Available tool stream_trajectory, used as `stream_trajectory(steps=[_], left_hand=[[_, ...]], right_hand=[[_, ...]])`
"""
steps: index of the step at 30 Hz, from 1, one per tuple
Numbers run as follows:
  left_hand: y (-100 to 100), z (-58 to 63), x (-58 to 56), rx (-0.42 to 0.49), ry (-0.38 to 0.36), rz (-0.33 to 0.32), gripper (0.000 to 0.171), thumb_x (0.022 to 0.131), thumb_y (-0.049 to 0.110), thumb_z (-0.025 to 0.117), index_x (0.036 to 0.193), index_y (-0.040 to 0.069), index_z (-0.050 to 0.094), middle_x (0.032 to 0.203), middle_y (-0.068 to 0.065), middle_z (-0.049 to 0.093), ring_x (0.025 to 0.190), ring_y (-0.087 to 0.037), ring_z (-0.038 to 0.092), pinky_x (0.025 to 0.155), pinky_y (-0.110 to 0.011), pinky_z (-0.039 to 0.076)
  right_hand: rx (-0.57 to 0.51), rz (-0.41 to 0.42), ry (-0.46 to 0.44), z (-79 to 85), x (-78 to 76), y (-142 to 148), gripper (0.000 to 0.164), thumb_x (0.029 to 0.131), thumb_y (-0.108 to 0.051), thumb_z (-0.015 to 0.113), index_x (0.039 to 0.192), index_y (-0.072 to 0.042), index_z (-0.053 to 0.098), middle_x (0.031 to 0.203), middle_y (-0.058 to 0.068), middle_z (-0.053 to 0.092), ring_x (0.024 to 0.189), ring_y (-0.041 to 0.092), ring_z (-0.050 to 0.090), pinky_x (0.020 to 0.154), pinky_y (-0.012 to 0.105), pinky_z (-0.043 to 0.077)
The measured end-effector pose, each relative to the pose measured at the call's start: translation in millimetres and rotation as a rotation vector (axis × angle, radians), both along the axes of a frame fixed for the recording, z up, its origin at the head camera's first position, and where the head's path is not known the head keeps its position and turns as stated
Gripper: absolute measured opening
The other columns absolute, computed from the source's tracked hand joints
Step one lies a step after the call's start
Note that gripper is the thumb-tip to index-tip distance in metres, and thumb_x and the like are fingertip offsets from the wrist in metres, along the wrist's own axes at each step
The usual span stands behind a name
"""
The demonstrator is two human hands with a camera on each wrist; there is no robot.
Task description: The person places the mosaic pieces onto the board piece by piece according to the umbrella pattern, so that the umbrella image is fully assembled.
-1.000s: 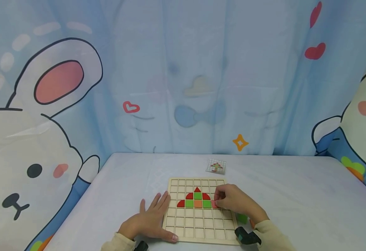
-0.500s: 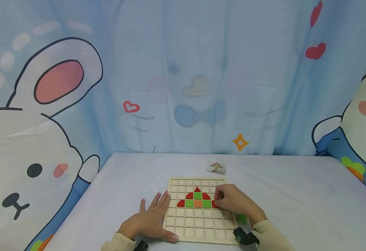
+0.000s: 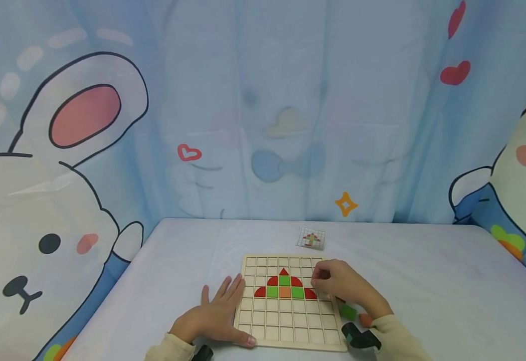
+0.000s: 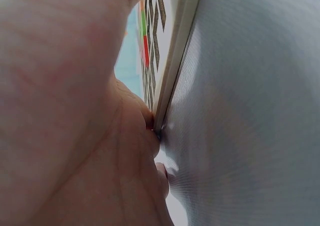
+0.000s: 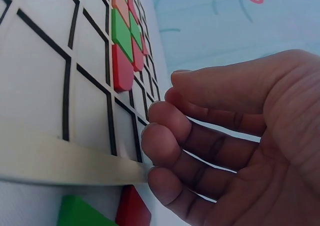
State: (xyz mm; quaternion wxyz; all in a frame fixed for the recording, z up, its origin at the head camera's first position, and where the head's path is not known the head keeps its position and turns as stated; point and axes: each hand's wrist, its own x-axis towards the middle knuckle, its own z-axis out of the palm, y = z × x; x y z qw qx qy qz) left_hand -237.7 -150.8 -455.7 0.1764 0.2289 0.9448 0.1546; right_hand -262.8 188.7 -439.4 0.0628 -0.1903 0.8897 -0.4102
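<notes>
Grid board [image 3: 292, 319] touches spread left hand [image 3: 216, 312]; loosely curled right hand [image 3: 346, 284] shows empty only in its wrist view.

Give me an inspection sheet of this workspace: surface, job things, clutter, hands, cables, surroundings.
Surface: table with white covering.
Job things: gridded board bearing red, green and orange pieces in a stepped pattern topped by a red triangle; small card beyond it, its printed pattern too small to check. Beside the board's right edge: loose green piece, orange piece and red piece.
Clutter: nothing seen.
Left hand: fingers straight at the board's left edge, thumb on its near-left corner.
Right hand: fingers curled over the board's right side, no piece seen in it.
Cables: nothing seen.
Surroundings: light-blue printed curtain behind.
</notes>
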Motion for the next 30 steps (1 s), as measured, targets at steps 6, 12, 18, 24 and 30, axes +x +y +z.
stream_trajectory(steps=[6, 12, 18, 24, 30], left_hand=[[-3, -2.1, -2.8, 0.015, -0.001, -0.012, 0.141, 0.076, 0.081, 0.079, 0.172, 0.007, 0.008, 0.18, -0.01, 0.001, 0.164, -0.035, -0.004, 0.116, -0.081, -0.004], [-5, -3.3, -3.2, 0.014, 0.013, -0.013, 0.142, 0.075, 0.082, 0.079, 0.173, 0.008, 0.008, 0.18, -0.009, 0.001, 0.164, -0.035, -0.003, 0.115, -0.081, -0.004], [-2, -1.8, -1.7, 0.012, -0.005, -0.004, 0.141, 0.075, 0.081, 0.08, 0.172, 0.007, 0.011, 0.18, -0.009, 0.003, 0.164, -0.035, -0.002, 0.116, -0.08, -0.003], [1, -1.1, -0.2, 0.015, -0.033, -0.011, 0.138, 0.077, 0.079, 0.079, 0.172, 0.006, 0.011, 0.18, -0.01, 0.002, 0.164, -0.034, -0.003, 0.117, -0.079, -0.005], [2, 2.0, 2.3, -0.009, -0.02, 0.009, 0.135, 0.078, 0.073, 0.083, 0.172, 0.007, 0.012, 0.18, -0.009, 0.004, 0.165, -0.033, -0.002, 0.118, -0.078, -0.003]], right_hand=[[0.041, -0.028, -0.028, 7.9, -1.2, 5, 0.006, 0.098, -0.011, 0.076, 0.095, -0.008, 0.071, 0.085, -0.001, 0.066, 0.076, 0.018, 0.058, 0.068, 0.036, 0.051], [0.087, -0.029, -0.092, 14.7, -0.6, 13, 0.006, 0.096, -0.009, 0.077, 0.094, -0.008, 0.071, 0.082, 0.001, 0.064, 0.073, 0.02, 0.057, 0.068, 0.038, 0.049], [0.052, -0.055, -0.063, 18.5, 2.0, 24, 0.005, 0.098, -0.009, 0.076, 0.098, -0.005, 0.072, 0.083, 0.002, 0.067, 0.074, 0.021, 0.062, 0.07, 0.039, 0.051], [-0.004, -0.062, -0.025, 18.7, 8.5, 38, 0.011, 0.097, -0.008, 0.075, 0.104, 0.0, 0.071, 0.088, 0.002, 0.069, 0.081, 0.022, 0.064, 0.074, 0.038, 0.055], [0.031, -0.064, -0.021, 17.1, 20.0, 48, 0.009, 0.095, -0.005, 0.076, 0.103, -0.002, 0.071, 0.087, 0.0, 0.067, 0.082, 0.021, 0.062, 0.072, 0.031, 0.054]])
